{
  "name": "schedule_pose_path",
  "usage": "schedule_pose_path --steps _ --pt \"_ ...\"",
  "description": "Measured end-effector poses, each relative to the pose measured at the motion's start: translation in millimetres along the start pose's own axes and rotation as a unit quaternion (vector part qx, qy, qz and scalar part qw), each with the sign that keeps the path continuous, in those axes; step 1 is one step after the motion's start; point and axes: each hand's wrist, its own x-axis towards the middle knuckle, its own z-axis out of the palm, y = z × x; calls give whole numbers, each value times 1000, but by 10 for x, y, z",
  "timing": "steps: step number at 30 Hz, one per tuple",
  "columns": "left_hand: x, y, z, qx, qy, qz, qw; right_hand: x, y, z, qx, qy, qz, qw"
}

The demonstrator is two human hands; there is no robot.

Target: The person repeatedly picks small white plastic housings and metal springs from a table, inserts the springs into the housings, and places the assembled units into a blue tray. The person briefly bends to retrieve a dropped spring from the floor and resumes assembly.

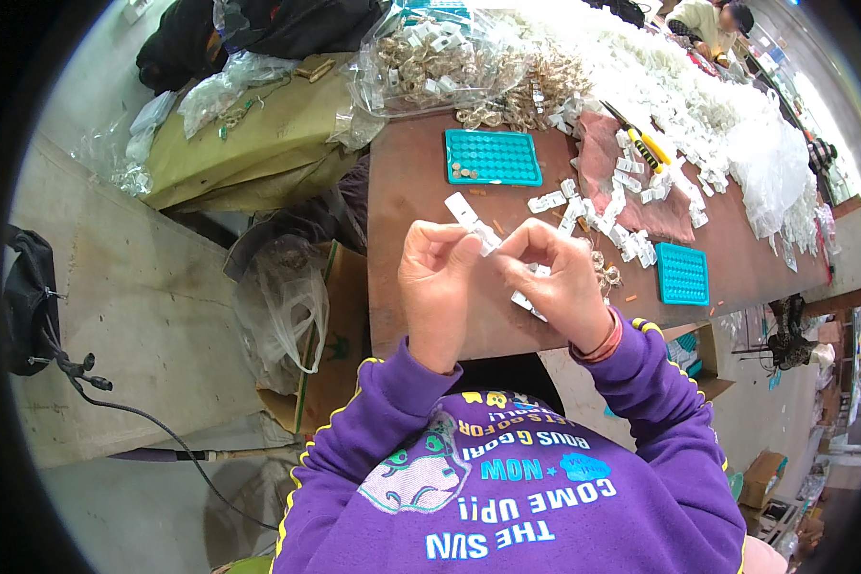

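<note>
White piece [462,209] sits over the near edge of the surface [407,167], pinched between the fingers of our left hand [434,282]. Our right hand [566,277] is just beside its lower end, thumb and forefinger drawn close; we cannot tell whether they clamp anything.

As we judge it, the handwork is well short of done: one piece is in hand, while many loose pieces [631,244] lie scattered on the surface and partly on the pink cloth [595,143], near the pliers [652,149]. A large white heap [631,72] spreads beyond. Which are finished, we cannot tell.

Of the containers, the far teal tray [493,143] holds a few small round discs in its near left corner. The right teal tray [682,273] shows rows of pockets, too small to read for contents. A clear bag [383,81] holds white and tan parts; the carton [320,335] below has clear plastic beside or in it.
</note>
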Motion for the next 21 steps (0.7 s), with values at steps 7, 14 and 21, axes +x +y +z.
schedule_pose_path --steps 7,14,21 --pt "88 -12 48 -77 -20 -63 995 49 114 -112 204 -71 102 971" --pt "581 -278 -25 -236 72 -99 964 666 473 -376 -147 13 -31 989" --pt "839 -568 -281 -189 86 -105 972 1230 844 -112 -348 -42 -198 916"
